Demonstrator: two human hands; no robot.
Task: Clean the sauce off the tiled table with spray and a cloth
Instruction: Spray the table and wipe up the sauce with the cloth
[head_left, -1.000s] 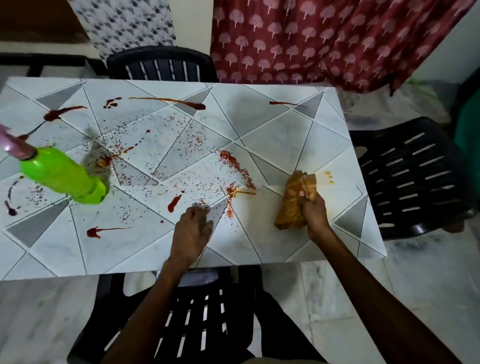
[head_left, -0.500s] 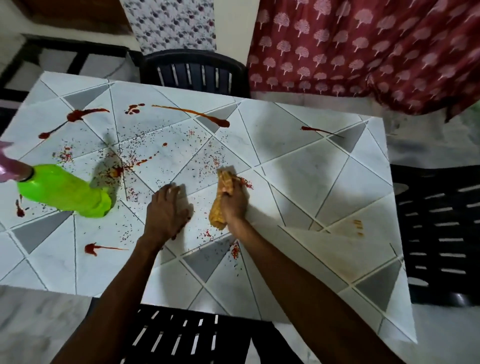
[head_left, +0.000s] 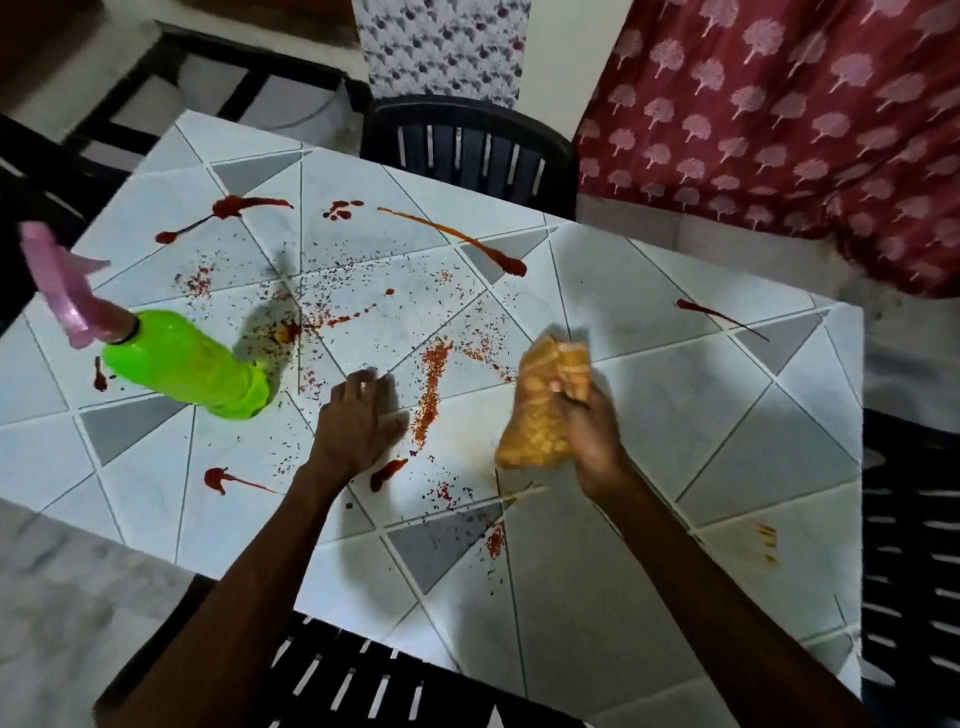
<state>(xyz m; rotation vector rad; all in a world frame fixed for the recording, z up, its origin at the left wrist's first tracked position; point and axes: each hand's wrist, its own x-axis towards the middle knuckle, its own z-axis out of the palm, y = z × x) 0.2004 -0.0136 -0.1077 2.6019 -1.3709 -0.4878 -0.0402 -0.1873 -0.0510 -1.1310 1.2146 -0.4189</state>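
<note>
right hand (head_left: 587, 434) clenches orange cloth (head_left: 545, 410) over tiled table (head_left: 727, 415) | left hand (head_left: 358, 421) flat, fingers straight, beside sauce streak (head_left: 431, 395) | risk: laden cloth smears; palm spreads specks

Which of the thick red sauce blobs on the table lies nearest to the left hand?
The short blob just beside the left hand, right of its wrist, on the near side. The other thick blobs lie well apart from it.
</note>
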